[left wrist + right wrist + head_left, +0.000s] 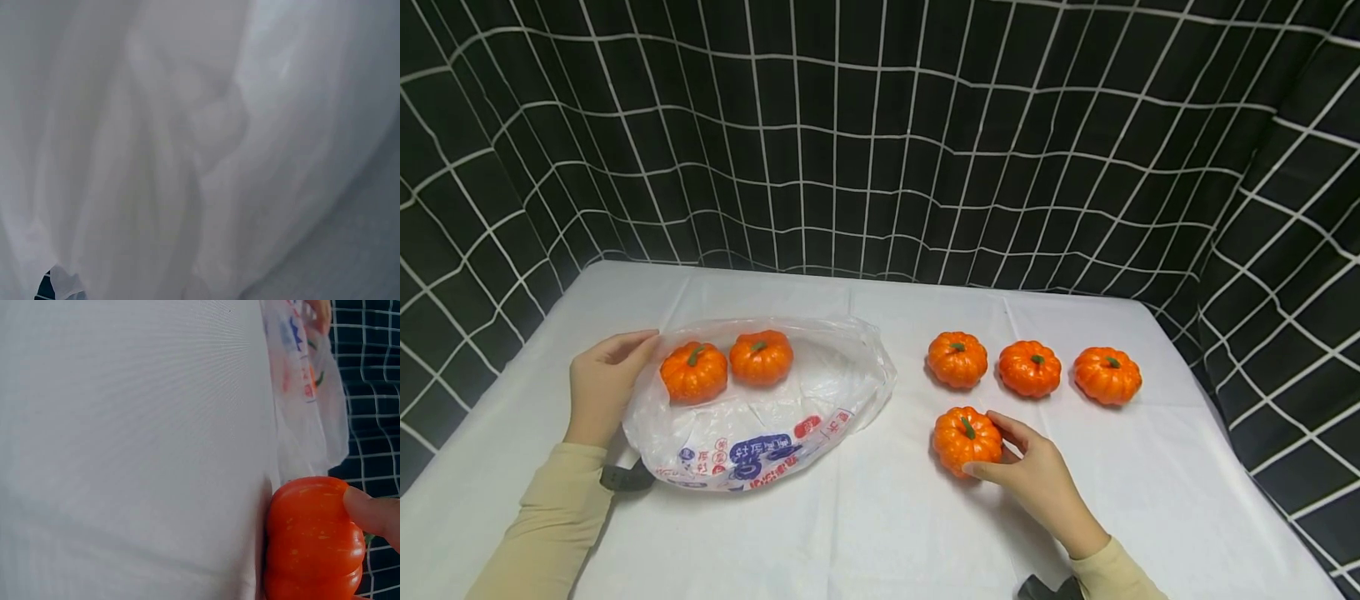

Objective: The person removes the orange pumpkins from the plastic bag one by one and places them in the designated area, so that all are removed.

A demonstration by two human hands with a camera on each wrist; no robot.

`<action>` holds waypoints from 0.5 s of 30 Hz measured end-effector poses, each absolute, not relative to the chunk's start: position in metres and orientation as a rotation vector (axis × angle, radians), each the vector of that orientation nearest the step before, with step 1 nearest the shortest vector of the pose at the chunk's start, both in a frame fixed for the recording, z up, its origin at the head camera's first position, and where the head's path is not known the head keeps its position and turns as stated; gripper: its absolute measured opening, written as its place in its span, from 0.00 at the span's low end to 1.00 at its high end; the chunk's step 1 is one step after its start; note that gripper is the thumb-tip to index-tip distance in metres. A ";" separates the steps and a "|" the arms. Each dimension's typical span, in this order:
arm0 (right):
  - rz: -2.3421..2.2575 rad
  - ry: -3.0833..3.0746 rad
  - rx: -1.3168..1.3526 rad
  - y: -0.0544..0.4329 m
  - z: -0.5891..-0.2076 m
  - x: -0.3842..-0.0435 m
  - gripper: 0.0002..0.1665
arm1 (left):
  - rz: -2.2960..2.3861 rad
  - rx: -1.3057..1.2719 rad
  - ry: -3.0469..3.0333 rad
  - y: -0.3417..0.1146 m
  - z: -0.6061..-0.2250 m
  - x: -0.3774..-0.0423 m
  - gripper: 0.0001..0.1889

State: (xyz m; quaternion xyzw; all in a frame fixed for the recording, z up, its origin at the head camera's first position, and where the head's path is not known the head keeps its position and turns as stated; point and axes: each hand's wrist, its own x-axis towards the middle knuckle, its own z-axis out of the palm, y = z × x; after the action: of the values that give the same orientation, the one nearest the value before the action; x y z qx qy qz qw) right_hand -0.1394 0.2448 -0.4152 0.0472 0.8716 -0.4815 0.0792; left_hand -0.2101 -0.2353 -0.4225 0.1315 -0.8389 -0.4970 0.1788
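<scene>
At the left of the head view a thin white plastic bag (827,367) with red and blue print lies spread on the table. Two small orange pumpkins, a left one (694,372) and a right one (762,357), rest inside it. My left hand (606,379) pinches the bag's left edge; whitish plastic (156,156) fills most of the left wrist view. Right of the bag, my right hand (1037,471) grips another orange pumpkin (964,440) between thumb and fingers. In the right wrist view the thumb (375,515) presses that pumpkin's side (315,544).
Behind the right hand, three more pumpkins stand in a row: one on the left (957,360), one in the middle (1030,368) and one on the right (1107,376). A white cloth (880,533) covers the table. Black cloth with a white grid (865,150) hangs around it.
</scene>
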 end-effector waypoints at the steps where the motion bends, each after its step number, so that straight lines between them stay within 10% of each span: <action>1: -1.445 2.604 0.141 0.245 -0.416 -0.140 0.49 | -1.404 0.371 -2.373 -0.235 -0.423 -0.210 0.23; 15: -1.435 2.578 0.159 0.250 -0.415 -0.142 0.51 | -1.402 0.371 -2.388 -0.237 -0.425 -0.211 0.25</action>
State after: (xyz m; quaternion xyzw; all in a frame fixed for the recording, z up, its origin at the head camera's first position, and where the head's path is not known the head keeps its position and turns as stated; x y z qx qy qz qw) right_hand -0.1417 0.2498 -0.4153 0.0537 0.8686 -0.4837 0.0934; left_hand -0.2108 -0.2372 -0.4246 0.1308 -0.8419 -0.4943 0.1728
